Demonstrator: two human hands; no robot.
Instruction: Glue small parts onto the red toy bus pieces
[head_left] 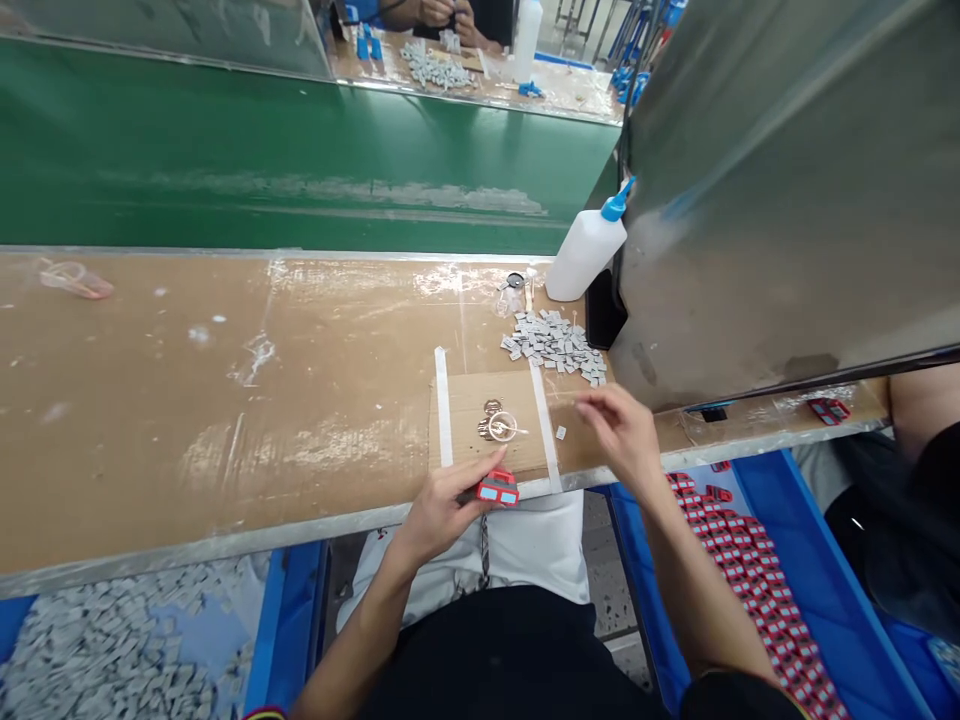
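Note:
A red toy vehicle [498, 488] with light blue windows is pinched between the thumb and fingers of my left hand [444, 505] at the table's front edge. To the right, my right hand [621, 432] hovers over the table with its fingertips close together; whether something small is between them cannot be made out. One loose grey piece [561, 433] lies left of that hand. A small clear cup [502, 427] stands on a taped cardboard sheet [480, 392], beside some dark stains. Many small grey pieces [555, 342] are heaped behind my right hand.
Behind the heap stands a white bottle with a blue nozzle [589, 250], near a dark phone-like object [603, 312]. A metal panel [780, 220] rises at right. Blue bins hold grey pieces [112, 650] and red toys [750, 570]. Other people sit across and at right.

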